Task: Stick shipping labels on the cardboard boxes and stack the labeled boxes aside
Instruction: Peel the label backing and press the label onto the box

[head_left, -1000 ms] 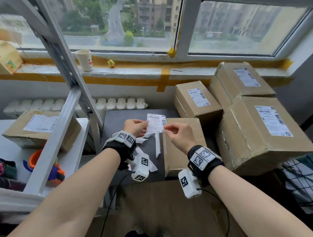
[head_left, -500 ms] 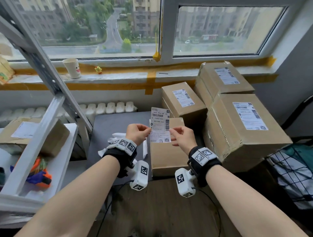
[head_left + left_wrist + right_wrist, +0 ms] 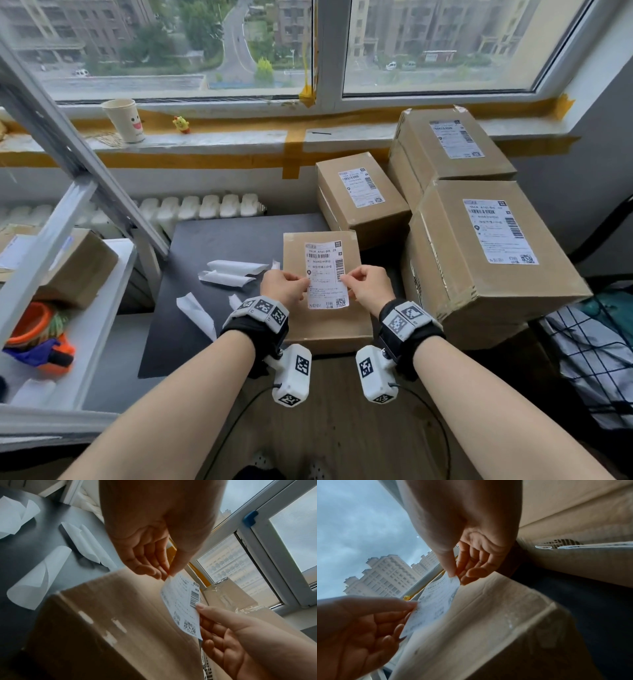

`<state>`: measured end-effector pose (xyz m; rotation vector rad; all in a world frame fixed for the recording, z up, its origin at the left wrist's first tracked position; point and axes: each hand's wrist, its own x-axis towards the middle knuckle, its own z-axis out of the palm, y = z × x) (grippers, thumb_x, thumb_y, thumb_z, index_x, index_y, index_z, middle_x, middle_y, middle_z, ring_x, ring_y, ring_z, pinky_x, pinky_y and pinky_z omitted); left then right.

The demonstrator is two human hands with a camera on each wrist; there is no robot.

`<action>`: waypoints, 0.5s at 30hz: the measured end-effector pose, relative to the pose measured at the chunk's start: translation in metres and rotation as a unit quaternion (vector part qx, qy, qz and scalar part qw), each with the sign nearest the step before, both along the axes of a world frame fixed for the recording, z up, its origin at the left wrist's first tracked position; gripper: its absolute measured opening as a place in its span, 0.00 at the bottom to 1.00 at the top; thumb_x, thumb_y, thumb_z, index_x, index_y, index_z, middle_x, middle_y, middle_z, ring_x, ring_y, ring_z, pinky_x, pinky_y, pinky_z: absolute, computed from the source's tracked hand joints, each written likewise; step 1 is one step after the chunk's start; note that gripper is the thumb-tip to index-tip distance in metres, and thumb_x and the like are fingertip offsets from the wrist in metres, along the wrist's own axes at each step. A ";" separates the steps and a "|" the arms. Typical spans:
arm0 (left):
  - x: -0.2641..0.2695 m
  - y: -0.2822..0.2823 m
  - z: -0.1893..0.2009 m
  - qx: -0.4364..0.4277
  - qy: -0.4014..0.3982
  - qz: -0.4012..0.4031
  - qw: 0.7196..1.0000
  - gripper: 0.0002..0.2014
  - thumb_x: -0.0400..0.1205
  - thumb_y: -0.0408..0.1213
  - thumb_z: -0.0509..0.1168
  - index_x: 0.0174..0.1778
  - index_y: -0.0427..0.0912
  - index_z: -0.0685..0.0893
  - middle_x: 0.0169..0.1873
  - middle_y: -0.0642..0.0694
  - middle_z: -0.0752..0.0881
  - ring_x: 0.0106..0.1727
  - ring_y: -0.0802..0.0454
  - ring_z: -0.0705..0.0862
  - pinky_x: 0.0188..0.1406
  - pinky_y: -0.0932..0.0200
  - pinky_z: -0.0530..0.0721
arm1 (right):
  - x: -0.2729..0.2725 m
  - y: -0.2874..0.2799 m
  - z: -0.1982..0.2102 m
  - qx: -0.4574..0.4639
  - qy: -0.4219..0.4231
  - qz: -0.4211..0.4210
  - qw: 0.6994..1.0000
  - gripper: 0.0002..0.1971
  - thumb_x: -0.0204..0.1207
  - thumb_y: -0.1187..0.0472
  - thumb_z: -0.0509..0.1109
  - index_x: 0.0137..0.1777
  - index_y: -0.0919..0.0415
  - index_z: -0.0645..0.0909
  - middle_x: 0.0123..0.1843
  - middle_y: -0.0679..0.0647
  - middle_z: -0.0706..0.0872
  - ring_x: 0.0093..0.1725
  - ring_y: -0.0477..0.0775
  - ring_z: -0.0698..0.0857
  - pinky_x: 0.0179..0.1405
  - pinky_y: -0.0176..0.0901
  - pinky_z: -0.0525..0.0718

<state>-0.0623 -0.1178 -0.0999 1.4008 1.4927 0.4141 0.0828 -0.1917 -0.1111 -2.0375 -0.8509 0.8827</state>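
Left hand (image 3: 284, 286) and right hand (image 3: 368, 286) each pinch a side edge of the shipping label (image 3: 325, 274) above the unlabeled box (image 3: 325, 329) at the table's (image 3: 219, 240) right edge

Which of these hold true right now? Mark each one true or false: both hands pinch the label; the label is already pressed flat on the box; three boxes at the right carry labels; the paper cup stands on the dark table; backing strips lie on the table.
1. Both the left hand and the right hand pinch the label. True.
2. The label is pressed flat on the box. False: the wrist views show it held above the box top.
3. Three boxes at the right carry labels. True.
4. The paper cup stands on the dark table. False: it stands on the windowsill.
5. Backing strips lie on the table. True.
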 end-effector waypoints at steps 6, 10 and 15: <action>0.004 -0.005 -0.006 0.021 0.051 0.012 0.998 0.06 0.74 0.38 0.72 0.34 0.40 0.89 0.30 0.47 0.86 0.40 0.49 0.86 0.48 0.58 0.85 | 0.001 -0.001 -0.001 -0.044 -0.059 0.010 0.997 0.08 0.75 0.55 0.71 0.35 0.53 0.80 0.42 0.51 0.87 0.45 0.52 0.86 0.47 0.43 0.83; 0.005 -0.007 -0.004 0.024 0.071 0.014 0.997 0.06 0.75 0.40 0.72 0.34 0.44 0.88 0.36 0.46 0.88 0.41 0.49 0.86 0.44 0.60 0.82 | -0.001 -0.002 -0.002 -0.074 -0.086 0.030 0.993 0.08 0.76 0.53 0.70 0.38 0.54 0.80 0.45 0.52 0.87 0.45 0.53 0.84 0.44 0.40 0.77; 0.006 -0.008 -0.004 0.031 0.094 0.019 0.995 0.05 0.75 0.41 0.71 0.34 0.45 0.89 0.39 0.45 0.91 0.44 0.46 0.89 0.44 0.59 0.83 | -0.003 0.000 0.000 -0.094 -0.111 0.047 0.988 0.08 0.77 0.52 0.68 0.40 0.54 0.80 0.48 0.53 0.88 0.45 0.53 0.81 0.44 0.40 0.76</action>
